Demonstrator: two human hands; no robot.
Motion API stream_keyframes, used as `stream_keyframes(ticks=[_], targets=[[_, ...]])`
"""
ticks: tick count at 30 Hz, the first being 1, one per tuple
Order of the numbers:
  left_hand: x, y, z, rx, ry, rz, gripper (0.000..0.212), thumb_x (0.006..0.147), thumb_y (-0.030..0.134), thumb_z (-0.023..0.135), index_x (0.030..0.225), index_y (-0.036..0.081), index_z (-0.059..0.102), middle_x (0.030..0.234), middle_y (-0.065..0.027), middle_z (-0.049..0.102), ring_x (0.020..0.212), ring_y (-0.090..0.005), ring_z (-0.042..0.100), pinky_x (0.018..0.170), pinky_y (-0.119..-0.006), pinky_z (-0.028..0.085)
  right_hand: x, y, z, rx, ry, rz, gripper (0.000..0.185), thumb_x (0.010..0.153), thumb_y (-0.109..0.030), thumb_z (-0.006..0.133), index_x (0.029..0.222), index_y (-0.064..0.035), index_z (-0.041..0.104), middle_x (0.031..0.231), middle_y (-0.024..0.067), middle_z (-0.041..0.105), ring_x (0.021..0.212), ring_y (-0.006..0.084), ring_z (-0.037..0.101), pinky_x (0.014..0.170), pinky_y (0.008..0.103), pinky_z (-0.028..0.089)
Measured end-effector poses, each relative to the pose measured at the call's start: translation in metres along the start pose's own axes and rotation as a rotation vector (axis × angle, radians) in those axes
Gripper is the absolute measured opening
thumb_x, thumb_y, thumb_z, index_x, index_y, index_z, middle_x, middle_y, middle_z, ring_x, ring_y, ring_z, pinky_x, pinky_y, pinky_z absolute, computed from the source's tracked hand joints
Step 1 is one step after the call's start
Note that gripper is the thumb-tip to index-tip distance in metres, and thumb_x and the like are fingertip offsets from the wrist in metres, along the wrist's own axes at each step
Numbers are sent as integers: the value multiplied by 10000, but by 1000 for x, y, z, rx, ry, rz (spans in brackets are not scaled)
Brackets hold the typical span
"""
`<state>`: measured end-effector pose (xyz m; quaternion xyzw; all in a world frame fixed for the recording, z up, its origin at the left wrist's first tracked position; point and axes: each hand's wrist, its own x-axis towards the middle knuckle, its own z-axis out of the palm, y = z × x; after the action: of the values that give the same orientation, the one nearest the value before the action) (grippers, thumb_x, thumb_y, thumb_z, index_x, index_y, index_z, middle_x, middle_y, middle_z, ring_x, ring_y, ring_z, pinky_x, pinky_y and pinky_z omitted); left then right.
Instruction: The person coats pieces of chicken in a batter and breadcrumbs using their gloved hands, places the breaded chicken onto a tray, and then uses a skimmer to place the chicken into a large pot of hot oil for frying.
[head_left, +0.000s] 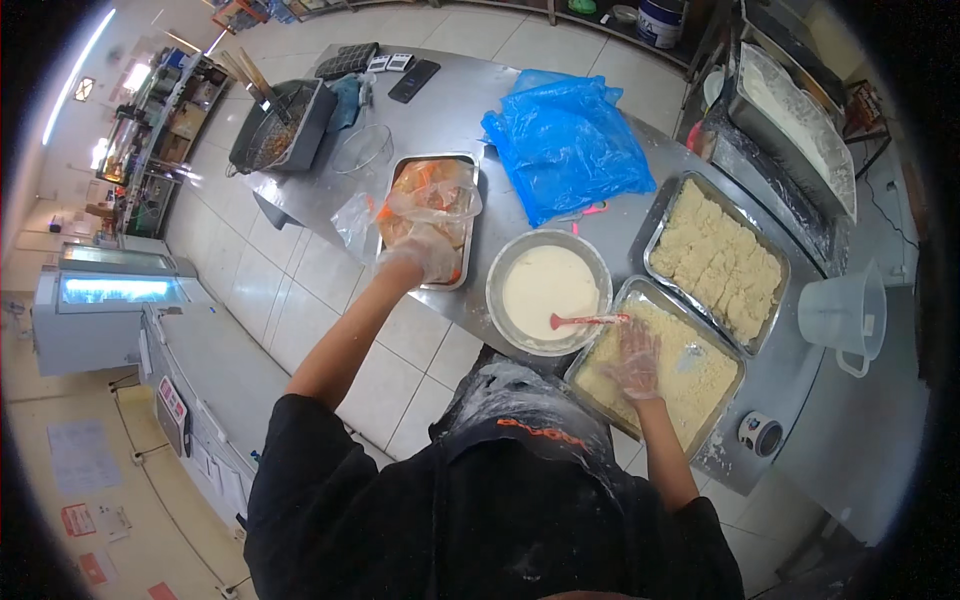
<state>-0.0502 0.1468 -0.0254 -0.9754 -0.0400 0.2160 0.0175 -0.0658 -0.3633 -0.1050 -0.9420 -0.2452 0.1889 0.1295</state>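
My left hand (421, 255), in a clear plastic glove, reaches into the near end of a metal tray (474, 217) of orange-tinged food (420, 180) partly covered by clear plastic film (442, 201). Whether its fingers grip anything is hidden. My right hand (636, 364), gloved too, lies flat with fingers extended on pale crumbs (697, 382) in a second metal tray (739, 367). Between the hands stands a round metal bowl (495, 315) of creamy white batter (547, 285). A red spatula (589, 320) rests across its rim, its handle end near my right fingertips.
Another tray (784, 289) holds clumped pale crumbs at the right. Behind the bowl lies a blue plastic bag (562, 142). A wire strainer (364, 150), black phone (414, 80) and grey tub (311, 124) with tongs sit farther left. A plastic jug (840, 311) and small tin (760, 433) stand right.
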Motion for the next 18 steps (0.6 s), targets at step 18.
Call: stream_keyframes(ticks=[18], targets=[[62, 28, 41, 447, -264, 138, 391, 915, 319, 575, 1268, 169, 652, 1276, -73, 649, 1139, -286, 634, 892, -424, 533, 15, 70, -54, 571, -409, 156, 774, 809, -462, 750, 1330, 61, 519, 1317, 242, 581, 1239, 364, 542, 1054, 419, 410]])
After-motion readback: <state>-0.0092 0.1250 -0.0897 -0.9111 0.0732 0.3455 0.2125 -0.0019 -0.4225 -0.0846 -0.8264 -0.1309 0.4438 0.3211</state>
